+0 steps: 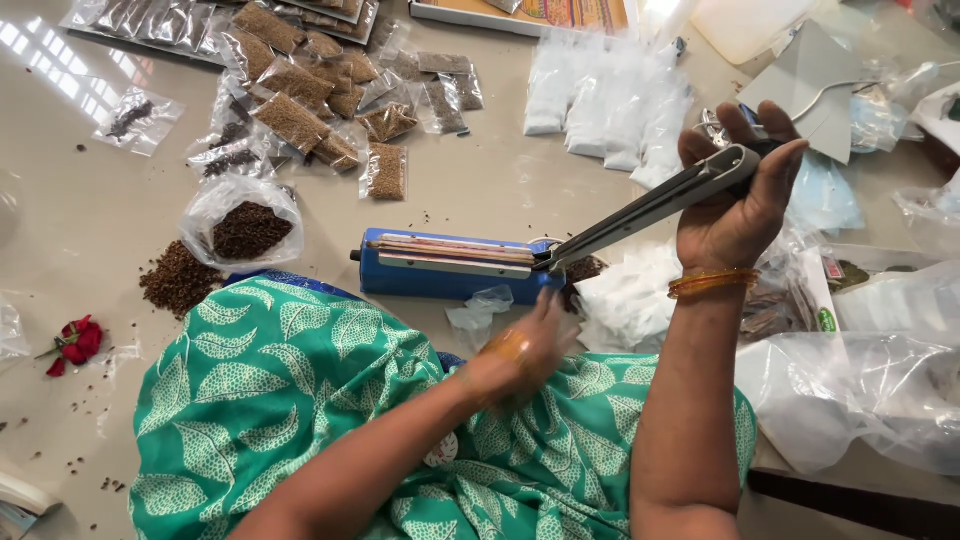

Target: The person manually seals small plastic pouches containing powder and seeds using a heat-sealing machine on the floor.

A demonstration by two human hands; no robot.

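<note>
A blue heat sealer [440,275] lies on the floor in front of me, its grey lever arm [650,205] raised at an angle. My right hand [735,195] grips the far end of that lever. My left hand [525,345] is blurred with motion, just in front of the sealer's right end, next to a small clear plastic pouch [480,305]; whether it holds anything I cannot tell. A pile of empty clear pouches [625,300] lies right of the sealer, under the lever.
Several sealed packets of brown seeds [300,100] lie at the back. An open bag of dark seeds [245,225] and a loose seed heap [178,278] sit on the left. White-filled packets [610,105] lie behind the sealer. Plastic bags [860,390] crowd the right. A red flower [75,340] lies far left.
</note>
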